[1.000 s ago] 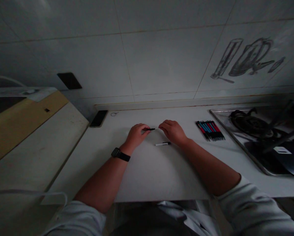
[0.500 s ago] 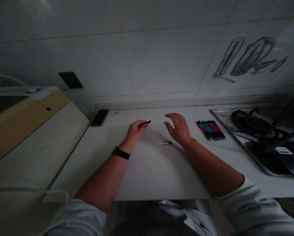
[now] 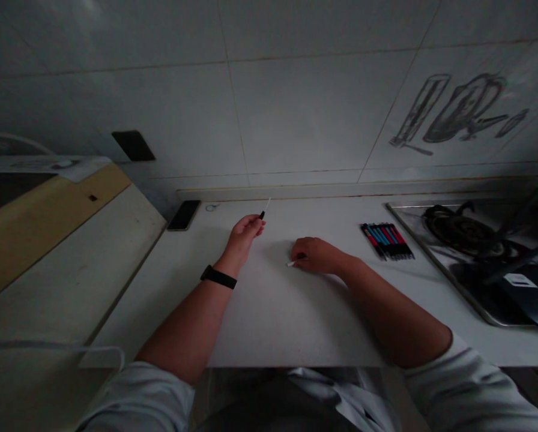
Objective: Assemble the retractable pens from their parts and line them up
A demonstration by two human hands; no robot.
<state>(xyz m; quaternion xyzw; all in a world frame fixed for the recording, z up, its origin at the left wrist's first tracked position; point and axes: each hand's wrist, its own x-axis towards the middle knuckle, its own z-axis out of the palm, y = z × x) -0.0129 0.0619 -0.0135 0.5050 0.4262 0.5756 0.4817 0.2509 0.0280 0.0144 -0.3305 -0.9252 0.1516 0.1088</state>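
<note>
My left hand [image 3: 247, 231] is closed in a pinch above the white counter [image 3: 269, 318]. From its fingertips a black pen piece with a thin pale refill [image 3: 266, 208] points up and away. To the right, my right hand [image 3: 316, 255] is low over the counter, fingers curled around a white-and-black pen barrel [image 3: 290, 264]. Only the barrel's white end and a bit of its dark part show; the fingers hide the rest. A row of black pens with red and blue parts [image 3: 387, 241] lies to the right of my right hand.
A phone [image 3: 184, 215] and a small ring-shaped item [image 3: 212, 207] lie at the back left. The gas stove [image 3: 458, 264] borders the counter on the right. A pale box-like unit [image 3: 84, 252] stands on the left, and a tiled wall [image 3: 296, 120] rises behind.
My right hand has come down and left from above the counter and closed on the pen barrel. My left hand has turned, so the thin refill now shows pointing upward.
</note>
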